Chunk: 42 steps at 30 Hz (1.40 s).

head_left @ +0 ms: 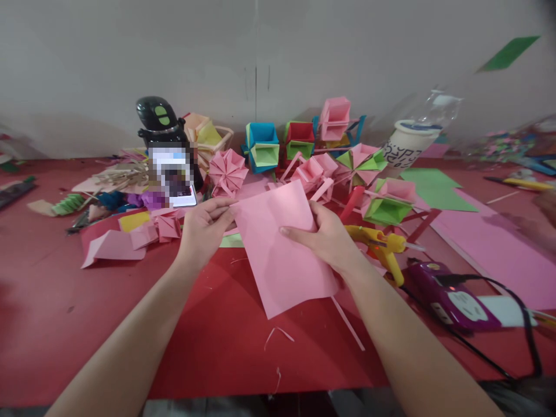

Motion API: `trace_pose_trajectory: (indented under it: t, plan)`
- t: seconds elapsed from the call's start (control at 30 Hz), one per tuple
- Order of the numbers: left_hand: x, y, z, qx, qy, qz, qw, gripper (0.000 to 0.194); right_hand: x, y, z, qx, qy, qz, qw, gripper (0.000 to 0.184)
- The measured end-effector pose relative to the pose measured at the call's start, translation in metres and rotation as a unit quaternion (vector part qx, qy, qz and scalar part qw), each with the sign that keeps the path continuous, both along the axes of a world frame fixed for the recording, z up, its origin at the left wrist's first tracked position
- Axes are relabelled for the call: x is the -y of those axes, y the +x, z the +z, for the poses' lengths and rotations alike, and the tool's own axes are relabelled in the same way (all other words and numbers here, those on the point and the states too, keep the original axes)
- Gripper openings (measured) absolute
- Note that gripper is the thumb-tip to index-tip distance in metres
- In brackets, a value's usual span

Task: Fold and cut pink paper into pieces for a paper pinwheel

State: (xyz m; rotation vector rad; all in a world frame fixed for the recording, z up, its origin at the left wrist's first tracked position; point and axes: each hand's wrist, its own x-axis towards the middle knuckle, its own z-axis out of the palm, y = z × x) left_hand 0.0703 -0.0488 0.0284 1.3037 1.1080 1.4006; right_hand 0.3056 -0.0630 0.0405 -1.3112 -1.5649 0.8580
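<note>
A pink sheet of paper (282, 260) is held above the red table between my two hands. My left hand (206, 229) pinches its upper left corner between thumb and fingers. On the right edge, my right hand (328, 234) grips the sheet, thumb on the front face and fingers behind it, mostly hidden. The sheet is slightly bent, its lower left corner pointing toward me. Behind it stand folded paper pieces, among them a pink pleated rosette (227, 172) and a blue and green paper box (262, 146).
A yellow glue gun (382, 246) lies right of my right hand, near a purple power strip (452, 295) with a black cable. Pink sheets (504, 249) lie at the right. A phone (174, 176) leans on a black stand at the back left. Paper strips (347, 324) lie in front.
</note>
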Motion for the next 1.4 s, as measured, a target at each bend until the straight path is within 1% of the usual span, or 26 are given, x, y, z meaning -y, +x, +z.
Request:
trace_pose_trajectory:
  t: [0.5,0.7,0.77,0.87,0.97,1.07,1.13,1.23,1.4]
  plan:
    - [0.000,-0.001,0.000,-0.004,-0.006,-0.005,1.000,0.037,0.000,0.000,0.001,0.019,0.011,-0.010,1.000,0.052]
    - [0.000,0.000,0.000,-0.004,0.001,-0.009,1.000,0.034,0.000,0.000,0.001,0.001,0.006,-0.008,1.000,0.052]
    - [0.001,0.000,0.001,-0.010,0.004,-0.005,1.000,0.033,0.001,0.000,0.001,-0.021,-0.011,-0.001,1.000,0.051]
    - [0.001,-0.002,0.003,-0.038,0.021,0.022,0.999,0.031,0.002,0.001,0.004,-0.079,-0.074,0.011,0.994,0.046]
    - [-0.001,-0.006,0.005,-0.075,0.048,0.061,0.994,0.030,0.003,0.002,0.007,-0.155,-0.138,0.027,0.978,0.039]
    - [-0.003,-0.010,0.005,-0.100,0.062,0.077,0.990,0.028,0.003,0.002,0.009,-0.209,-0.171,0.049,0.962,0.036]
    - [-0.004,-0.012,0.003,-0.105,0.057,0.070,0.990,0.028,0.002,0.001,0.009,-0.220,-0.174,0.053,0.959,0.035]
    - [-0.006,-0.011,0.000,-0.100,0.037,0.052,0.993,0.029,0.001,0.001,0.008,-0.205,-0.183,0.048,0.960,0.031]
    - [-0.009,-0.010,-0.002,-0.097,0.029,0.037,0.994,0.027,-0.001,0.000,0.007,-0.206,-0.212,0.026,0.955,0.030]
